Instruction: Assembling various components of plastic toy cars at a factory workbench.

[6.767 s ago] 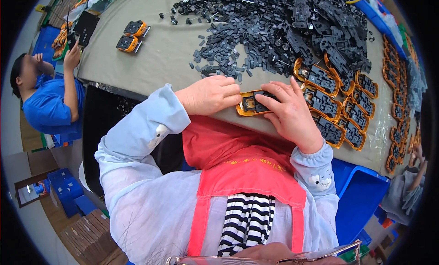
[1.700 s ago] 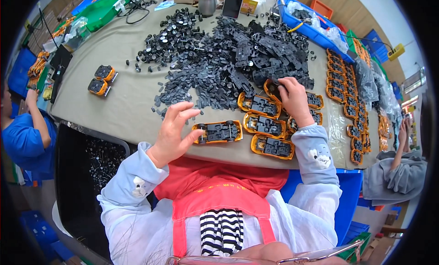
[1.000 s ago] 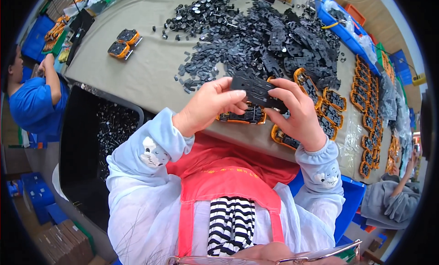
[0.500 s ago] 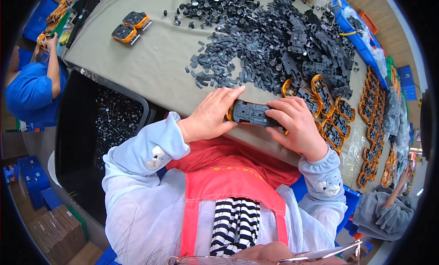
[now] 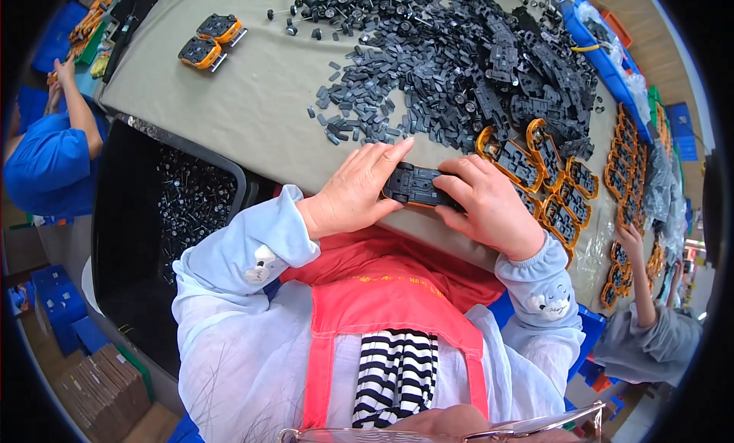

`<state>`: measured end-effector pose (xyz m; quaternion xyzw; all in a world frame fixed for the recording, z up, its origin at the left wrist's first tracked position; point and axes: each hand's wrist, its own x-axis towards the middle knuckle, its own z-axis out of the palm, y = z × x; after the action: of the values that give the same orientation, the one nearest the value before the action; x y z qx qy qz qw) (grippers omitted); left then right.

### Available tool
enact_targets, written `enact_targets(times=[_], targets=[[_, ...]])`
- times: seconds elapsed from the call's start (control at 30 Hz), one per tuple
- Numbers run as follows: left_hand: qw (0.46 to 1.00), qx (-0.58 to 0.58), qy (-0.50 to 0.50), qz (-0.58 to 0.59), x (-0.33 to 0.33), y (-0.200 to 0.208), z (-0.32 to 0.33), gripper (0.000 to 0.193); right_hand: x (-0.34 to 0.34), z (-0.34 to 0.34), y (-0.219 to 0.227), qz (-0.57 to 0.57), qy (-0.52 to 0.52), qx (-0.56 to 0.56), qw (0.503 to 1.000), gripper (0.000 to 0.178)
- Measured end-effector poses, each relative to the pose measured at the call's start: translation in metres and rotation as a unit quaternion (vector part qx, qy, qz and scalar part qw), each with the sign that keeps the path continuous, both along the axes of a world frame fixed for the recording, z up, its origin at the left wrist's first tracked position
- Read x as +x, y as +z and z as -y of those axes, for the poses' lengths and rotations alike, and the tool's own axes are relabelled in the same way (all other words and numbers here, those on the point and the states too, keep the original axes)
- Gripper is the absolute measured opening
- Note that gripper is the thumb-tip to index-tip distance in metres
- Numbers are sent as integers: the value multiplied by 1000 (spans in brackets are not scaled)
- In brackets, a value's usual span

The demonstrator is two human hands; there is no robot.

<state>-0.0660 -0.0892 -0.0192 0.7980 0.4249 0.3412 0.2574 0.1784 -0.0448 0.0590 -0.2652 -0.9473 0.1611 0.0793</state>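
Between my two hands lies a toy car body [image 5: 417,185], its black underside facing up and a thin orange edge showing below. My left hand [image 5: 353,187] grips its left end, thumb along the near side and fingers at the far side. Over the right end, my right hand [image 5: 489,202] presses its curled fingers on the chassis and hides that end. The car is held at the table's near edge. Just right of my right hand sit several orange toy car bodies [image 5: 562,214] with black insides facing up.
Heaped on the table [image 5: 252,114] are small black plastic pieces [image 5: 375,87], black chassis plates [image 5: 527,68] and wheel axles [image 5: 336,3]. Two orange cars [image 5: 210,42] stand far left. A black bin [image 5: 130,236] of small parts is at my left. Co-workers [image 5: 57,164] sit on both sides.
My right hand has shifted slightly left along the toy car, covering its right end. At the right, a co-worker's arm now reaches to the rows of orange cars.
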Motion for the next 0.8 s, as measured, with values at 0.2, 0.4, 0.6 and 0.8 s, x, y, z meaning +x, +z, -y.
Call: enact_targets(times=[0.2,0.4,0.6,0.8], targets=[[995,94,18,-13,10,15,2,70,16,4,0,-7,-86,3,996,70],[990,127,-12,-59,30,13,-5,41,26,1,-18,9,-116,-60,991,67],[982,149,-31,-111,39,19,-9,31,28,-4,-26,-8,-123,-85,989,63],[970,187,-21,-155,36,7,0,38,31,-15,-14,-20,-100,-138,985,56]])
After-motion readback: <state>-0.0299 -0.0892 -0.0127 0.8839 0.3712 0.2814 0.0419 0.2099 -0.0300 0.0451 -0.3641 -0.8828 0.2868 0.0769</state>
